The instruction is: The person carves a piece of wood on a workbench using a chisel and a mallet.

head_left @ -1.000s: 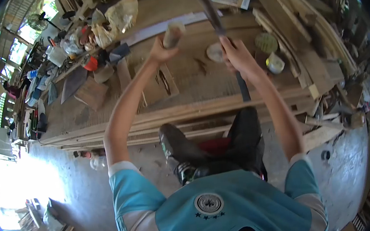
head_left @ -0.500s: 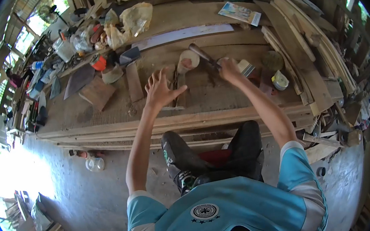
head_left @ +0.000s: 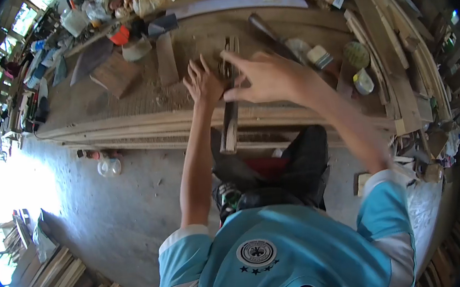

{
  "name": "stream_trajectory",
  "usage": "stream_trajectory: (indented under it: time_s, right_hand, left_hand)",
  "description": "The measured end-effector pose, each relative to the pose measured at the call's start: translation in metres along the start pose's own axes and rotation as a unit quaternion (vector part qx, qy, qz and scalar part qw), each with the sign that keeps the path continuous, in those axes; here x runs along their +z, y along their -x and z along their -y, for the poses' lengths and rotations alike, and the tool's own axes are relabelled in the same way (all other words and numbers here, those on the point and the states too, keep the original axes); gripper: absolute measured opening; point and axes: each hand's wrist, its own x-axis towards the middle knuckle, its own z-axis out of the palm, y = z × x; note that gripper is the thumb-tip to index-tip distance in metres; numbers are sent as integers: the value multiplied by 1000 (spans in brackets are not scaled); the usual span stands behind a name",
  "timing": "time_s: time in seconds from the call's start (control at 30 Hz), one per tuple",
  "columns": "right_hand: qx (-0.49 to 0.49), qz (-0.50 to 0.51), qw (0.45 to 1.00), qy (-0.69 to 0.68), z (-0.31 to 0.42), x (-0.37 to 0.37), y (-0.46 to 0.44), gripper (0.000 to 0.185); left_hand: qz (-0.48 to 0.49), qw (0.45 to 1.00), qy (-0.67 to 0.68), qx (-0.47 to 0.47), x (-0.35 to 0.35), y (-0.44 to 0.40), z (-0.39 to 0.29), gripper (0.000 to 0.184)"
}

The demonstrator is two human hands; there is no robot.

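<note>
A long, narrow dark wooden piece [head_left: 229,122] with pale streaks lies across the bench's front edge, its near end jutting out over my lap. My left hand [head_left: 204,83] rests beside its left side, fingers spread; whether the thumb touches it I cannot tell. My right hand [head_left: 273,77], slightly blurred, reaches over the piece from the right, thumb and forefinger apart. Beyond my right hand, a dark long-handled tool [head_left: 272,35] lies on the bench, its near end partly hidden. A pale round lid-like thing [head_left: 297,48] and a pale block [head_left: 319,57] are to its right.
Flat wooden boards [head_left: 115,72] lie at left on the workbench [head_left: 153,104], near an orange container [head_left: 119,35]. A small tub [head_left: 363,82] and a round dark lid [head_left: 356,55] stand at right, beside long planks [head_left: 383,32]. A clear jar [head_left: 109,166] is on the floor.
My right hand has let go of the dark tool and moved left over the wooden piece. That piece has come toward me, past the bench edge. A round pale thing beside it no longer shows.
</note>
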Motion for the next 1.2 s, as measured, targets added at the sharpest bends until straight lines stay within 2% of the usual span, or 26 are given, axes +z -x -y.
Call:
stream_trajectory:
  time_s: [0.03,0.07,0.1,0.13,0.2,0.23,0.27,0.33,0.4,0.43,0.5,0.53,0.57,0.63,0.7,0.77,0.8,0.83,0.9,0.93,0.97,1.0,1.07,1.1,1.17,1.2]
  right_hand:
    - [38,-146,976,-157,-4,22,12,71]
    - [19,-298,938,-176,-6,53,18,75]
    - [18,-291,940,-174,3,87,20,75]
    - [70,-386,908,-148,14,121,19,70]
    - [147,-421,821,-357,42,186,10,58]
    - [158,-348,729,-568,54,213,0,51]
    - [146,-355,742,-550,50,238,-10,39]
    - [127,-357,753,-538,37,246,-28,29]
    - [157,-343,633,-676,29,237,-28,17]
    - [150,-346,629,-679,24,255,-31,17]
    - [146,-396,730,-538,8,304,-41,18]
    - [120,-402,649,-635,14,291,-31,21]
    - [123,-406,648,-633,15,282,-18,21]
    - [101,-378,644,-657,5,260,3,23]
    - [138,-288,716,-621,-7,209,37,25]
    - [133,-281,765,-564,-29,164,55,29]
    - [118,-257,833,-475,-45,139,60,34]
    - [102,-228,890,-381,-58,114,64,39]
    - [136,-133,858,-478,-67,69,67,48]
    - [134,-136,862,-470,-74,55,68,48]
    - [164,-90,849,-494,-80,44,68,51]
    - [195,-43,832,-517,-84,38,69,54]
    - [209,-60,831,-513,-85,50,71,55]
    - [224,-72,826,-512,-85,62,73,57]
    - [219,-62,831,-507,-87,84,76,56]
    - [220,-54,815,-533,-86,94,76,52]
  left_hand:
    - [12,1000,-2,-5,-4,4,-6,118]
    - [9,1000,-3,-26,-7,1,-13,118]
    - [5,999,-3,-49,-10,0,-17,118]
    - [19,998,3,-54,-13,0,-19,118]
    - [26,998,4,-56,-6,-2,-16,118]
    - [21,998,3,-56,-3,-6,-16,118]
    - [6,999,22,-46,-3,-3,-14,118]
    - [21,998,14,-50,-6,0,-17,118]
    - [12,999,2,-43,2,-8,-12,117]
    - [5,999,-4,-41,0,-6,-9,117]
    - [38,999,-8,-30,-8,-6,-13,117]
    - [51,999,-1,-21,-8,-9,-10,117]
    - [51,999,0,-15,-11,-11,-5,117]
    - [160,984,17,80,-18,-18,8,115]
    - [200,974,39,97,-17,-20,17,113]
    - [182,975,-7,126,-23,-10,17,112]
    - [183,975,-6,127,-27,-2,13,112]
    - [144,983,-11,109,-31,7,4,104]
    - [103,991,-9,89,-28,10,4,97]
    - [71,991,42,107,-20,2,8,84]
    - [40,987,91,125,-19,-7,10,72]
    - [37,987,94,127,-18,-16,12,72]
    - [83,942,73,317,-21,-32,14,51]
    - [81,941,75,320,-20,-37,14,51]
    - [116,924,112,347,-19,-43,12,38]
    - [116,923,113,348,-19,-43,12,38]
